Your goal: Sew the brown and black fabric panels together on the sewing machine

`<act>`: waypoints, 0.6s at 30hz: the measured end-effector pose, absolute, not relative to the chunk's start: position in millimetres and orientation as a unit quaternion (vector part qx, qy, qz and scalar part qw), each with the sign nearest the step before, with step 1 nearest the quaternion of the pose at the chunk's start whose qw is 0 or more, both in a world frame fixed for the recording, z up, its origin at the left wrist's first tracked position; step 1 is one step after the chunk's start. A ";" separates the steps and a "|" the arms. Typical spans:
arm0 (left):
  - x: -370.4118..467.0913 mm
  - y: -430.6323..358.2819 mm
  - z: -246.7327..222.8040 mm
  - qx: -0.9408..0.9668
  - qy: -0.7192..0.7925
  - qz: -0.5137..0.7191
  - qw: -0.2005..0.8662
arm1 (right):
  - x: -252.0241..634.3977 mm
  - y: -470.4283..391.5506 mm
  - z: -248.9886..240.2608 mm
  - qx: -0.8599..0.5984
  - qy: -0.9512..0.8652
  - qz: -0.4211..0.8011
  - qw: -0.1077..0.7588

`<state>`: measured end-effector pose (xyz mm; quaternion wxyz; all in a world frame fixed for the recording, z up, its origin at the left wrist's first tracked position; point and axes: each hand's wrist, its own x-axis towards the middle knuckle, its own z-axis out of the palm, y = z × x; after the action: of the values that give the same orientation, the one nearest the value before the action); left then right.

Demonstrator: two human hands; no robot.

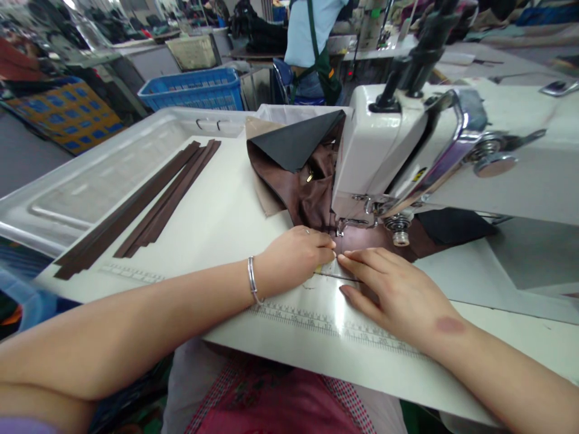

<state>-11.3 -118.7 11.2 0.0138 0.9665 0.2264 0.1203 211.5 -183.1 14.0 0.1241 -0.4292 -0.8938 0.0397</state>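
Brown fabric (316,193) with a dark grey piece lies bunched on the white table (226,205), passing under the needle of a white sewing machine (375,144). Just left of the needle, my left hand (294,259) presses near the fabric's front edge, fingers bent together; whatever is under its fingertips is hidden. My right hand (384,283) lies to the right, its fingers stretched out and the thumb apart, with fingertips at the edge of the fabric in front of the presser foot. The fingertips of both hands are close together.
Several dark brown strips (158,205) lie at the left of the table. Beyond them is a translucent plastic tray (90,199). Farther back are a blue basket (194,87) and a person in a light blue top (307,36). A printed ruler (307,316) runs along the table's front.
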 end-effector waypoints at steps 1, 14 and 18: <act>-10.5 -115.8 10.6 0.966 0.230 0.119 0.011 | 211.7 -179.5 13.9 -0.431 -0.893 0.041 0.121; 2.3 -81.6 11.7 0.952 0.281 0.119 0.025 | 210.2 -155.6 8.1 -0.468 -0.873 0.034 0.136; 2.7 -80.8 9.4 0.951 0.283 0.125 0.018 | 210.0 -154.7 7.0 -0.466 -0.872 0.038 0.144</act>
<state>2.7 -80.8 9.4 0.0181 0.9507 0.2831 0.1251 210.0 -154.7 7.0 0.1444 -0.4655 -0.8723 0.0377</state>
